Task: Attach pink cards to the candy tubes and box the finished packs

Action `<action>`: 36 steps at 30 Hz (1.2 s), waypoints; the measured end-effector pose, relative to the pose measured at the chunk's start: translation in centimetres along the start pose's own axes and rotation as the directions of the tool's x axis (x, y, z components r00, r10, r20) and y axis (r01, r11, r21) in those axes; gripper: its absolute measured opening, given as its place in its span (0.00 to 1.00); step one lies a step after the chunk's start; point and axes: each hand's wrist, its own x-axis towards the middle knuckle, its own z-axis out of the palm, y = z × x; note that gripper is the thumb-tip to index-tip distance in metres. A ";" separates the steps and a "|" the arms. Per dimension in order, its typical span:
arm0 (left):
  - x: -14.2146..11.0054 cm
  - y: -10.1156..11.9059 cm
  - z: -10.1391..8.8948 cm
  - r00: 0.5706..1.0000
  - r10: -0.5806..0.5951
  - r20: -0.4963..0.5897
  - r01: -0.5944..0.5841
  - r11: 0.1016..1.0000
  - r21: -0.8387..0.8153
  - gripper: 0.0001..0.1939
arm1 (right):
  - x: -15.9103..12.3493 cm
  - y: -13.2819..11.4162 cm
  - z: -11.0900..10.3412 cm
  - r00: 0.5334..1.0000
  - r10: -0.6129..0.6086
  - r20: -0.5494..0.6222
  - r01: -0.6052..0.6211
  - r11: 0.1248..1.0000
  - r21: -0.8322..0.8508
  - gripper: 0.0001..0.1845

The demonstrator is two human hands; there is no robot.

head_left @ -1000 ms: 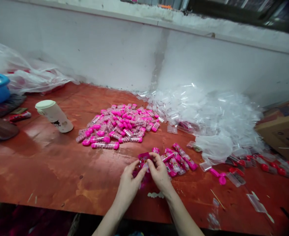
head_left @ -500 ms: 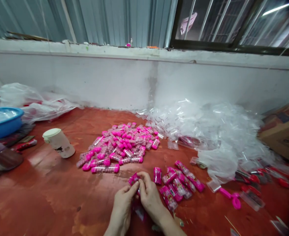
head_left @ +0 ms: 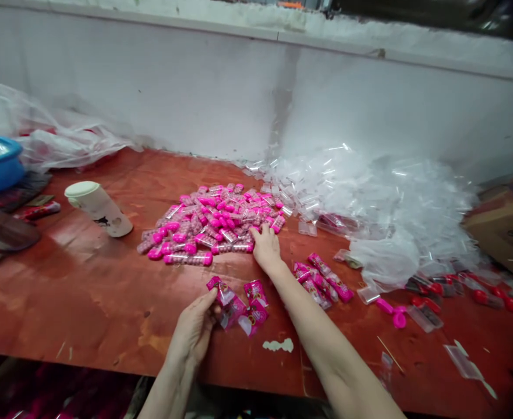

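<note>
Pink-capped candy tubes (head_left: 210, 224), heaped on the red bench (head_left: 85, 291), now lie under the right hand (head_left: 265, 247), whose grip has left the shared two-handed pinch of half a second ago and reached forward, fingers spread flat on the near edge of the heap, apparently to draw out another tube. The left hand (head_left: 195, 329) stays back, its grip pinching a pink printed sachet (head_left: 221, 291) beside two more just to its right. Print on the sachets and the dark mark on the white cup (head_left: 99, 206) are too small to read.
</note>
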 end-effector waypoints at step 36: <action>-0.1 0.2 1.0 0.997 -0.056 0.048 0.069 0.941 -0.331 0.05 | -13.4 -2.7 -2.0 0.927 -0.021 0.375 -0.373 0.060 0.926 0.22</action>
